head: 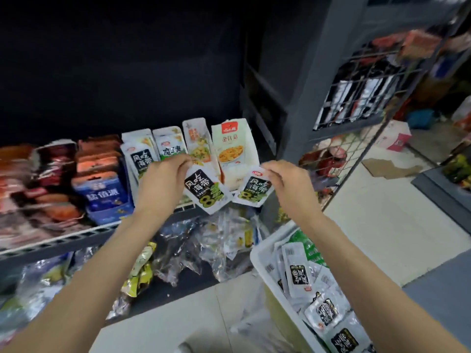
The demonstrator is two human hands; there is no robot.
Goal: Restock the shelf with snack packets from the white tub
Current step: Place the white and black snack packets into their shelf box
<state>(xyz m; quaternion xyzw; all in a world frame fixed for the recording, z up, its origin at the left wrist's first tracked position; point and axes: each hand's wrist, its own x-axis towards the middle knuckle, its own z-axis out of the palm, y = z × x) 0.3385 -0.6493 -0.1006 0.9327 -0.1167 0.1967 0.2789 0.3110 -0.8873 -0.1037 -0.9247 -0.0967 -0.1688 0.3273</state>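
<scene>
Head view: the left hand pinches one seaweed packet by its top edge, and the right hand pinches a second packet the same way, both just in front of the shelf edge. More packets (same black-and-white label) lie in the white tub at lower right, and upright ones stand on the shelf behind the hands.

I see a wire shelf bearing upright snack packets and a blue box. Tiled floor: white tub.

2 hands each hold 1 snack packet; 1 white tub sits below.
</scene>
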